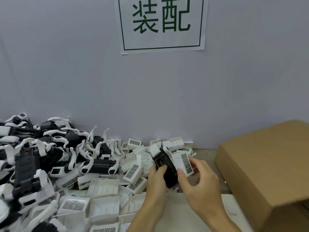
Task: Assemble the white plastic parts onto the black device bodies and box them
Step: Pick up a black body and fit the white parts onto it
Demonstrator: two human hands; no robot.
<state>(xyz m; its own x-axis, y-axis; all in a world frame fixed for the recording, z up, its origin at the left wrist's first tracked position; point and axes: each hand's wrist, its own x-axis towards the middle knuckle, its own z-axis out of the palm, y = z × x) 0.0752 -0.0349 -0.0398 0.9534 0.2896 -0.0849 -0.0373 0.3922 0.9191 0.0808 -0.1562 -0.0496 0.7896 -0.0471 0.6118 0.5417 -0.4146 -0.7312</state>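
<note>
My left hand grips a black device body held above the table, its far end carrying a white piece. My right hand pinches a white plastic grille cover against the right side of that body, thumb on the cover's lower edge. A cardboard box stands to the right of my hands; its inside is hidden from here.
A heap of black device bodies with white clips fills the left of the table. Several loose white grille covers lie in the middle and along the wall. A paper sign hangs on the grey wall behind.
</note>
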